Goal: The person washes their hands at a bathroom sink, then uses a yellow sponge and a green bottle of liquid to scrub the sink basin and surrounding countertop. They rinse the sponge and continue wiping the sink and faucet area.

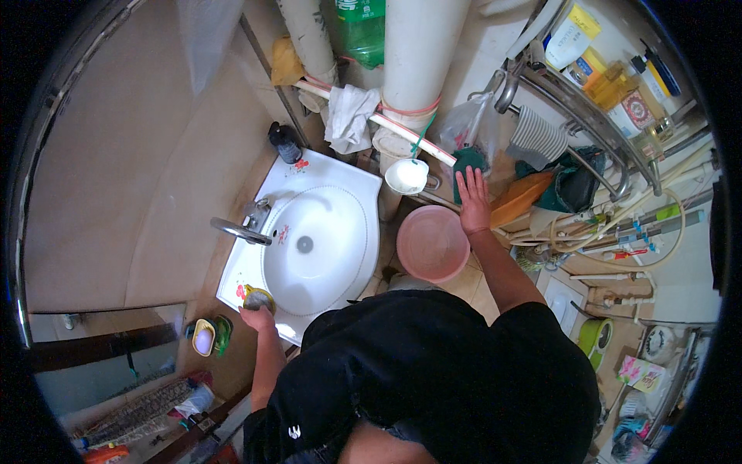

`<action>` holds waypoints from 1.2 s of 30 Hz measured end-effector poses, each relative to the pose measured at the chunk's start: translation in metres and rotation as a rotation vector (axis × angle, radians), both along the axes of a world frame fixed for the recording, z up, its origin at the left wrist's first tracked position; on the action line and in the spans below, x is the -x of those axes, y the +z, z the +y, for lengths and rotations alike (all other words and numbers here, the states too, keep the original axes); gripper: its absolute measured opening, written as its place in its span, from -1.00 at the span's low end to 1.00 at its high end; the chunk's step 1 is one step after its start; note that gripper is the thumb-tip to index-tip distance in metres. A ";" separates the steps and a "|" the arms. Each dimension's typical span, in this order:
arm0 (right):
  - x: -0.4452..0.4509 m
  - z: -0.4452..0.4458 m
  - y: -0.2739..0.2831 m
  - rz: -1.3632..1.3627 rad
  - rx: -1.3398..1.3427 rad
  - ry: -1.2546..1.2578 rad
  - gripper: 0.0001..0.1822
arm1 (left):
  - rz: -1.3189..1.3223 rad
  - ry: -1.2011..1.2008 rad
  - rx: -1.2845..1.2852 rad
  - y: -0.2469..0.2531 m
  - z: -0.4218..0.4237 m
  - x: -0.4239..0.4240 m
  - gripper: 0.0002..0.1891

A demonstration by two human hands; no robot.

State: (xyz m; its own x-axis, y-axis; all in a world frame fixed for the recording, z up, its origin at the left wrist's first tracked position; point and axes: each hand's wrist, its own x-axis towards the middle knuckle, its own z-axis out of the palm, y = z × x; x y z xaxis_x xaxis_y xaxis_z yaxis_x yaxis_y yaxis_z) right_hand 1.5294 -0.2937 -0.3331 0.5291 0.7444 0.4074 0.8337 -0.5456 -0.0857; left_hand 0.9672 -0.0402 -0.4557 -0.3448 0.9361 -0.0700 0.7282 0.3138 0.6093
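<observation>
My left hand is at the near left corner of the white ceramic washbasin. It grips a small round yellow-rimmed item with a grey middle, perhaps a cup, at the basin's rim. My right hand reaches out to the right, palm down. Its fingers lie extended against a dark green cloth by the end of a white pole. Below that hand, a pink plastic basin stands on the tiled floor. A chrome faucet rises at the washbasin's left side.
A white rag hangs over the pole, and a small white bowl sits beneath it. A dark bottle stands at the washbasin's far corner. Metal racks with toiletries, a striped cloth and hoses crowd the right.
</observation>
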 end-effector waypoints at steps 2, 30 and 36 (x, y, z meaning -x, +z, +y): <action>0.001 -0.004 0.002 0.000 0.002 0.040 -0.29 | 0.025 0.006 -0.006 0.005 -0.003 -0.004 -0.13; 0.007 0.007 0.029 0.353 -0.545 -0.111 -0.33 | -0.718 -1.553 0.120 0.219 -0.091 -0.326 -0.46; 0.004 -0.001 0.030 0.386 -0.582 0.069 -0.31 | -0.602 -1.895 0.142 0.213 -0.124 -0.439 -0.29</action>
State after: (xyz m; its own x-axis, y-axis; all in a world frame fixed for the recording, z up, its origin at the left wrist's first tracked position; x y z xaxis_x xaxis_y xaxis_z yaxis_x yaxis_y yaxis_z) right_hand 1.5251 -0.2942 -0.3035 0.6755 0.4998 0.5421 0.7158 -0.2680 -0.6448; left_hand 1.4060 -0.1641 -0.2427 0.9915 -0.0077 0.1301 -0.1217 -0.4114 0.9033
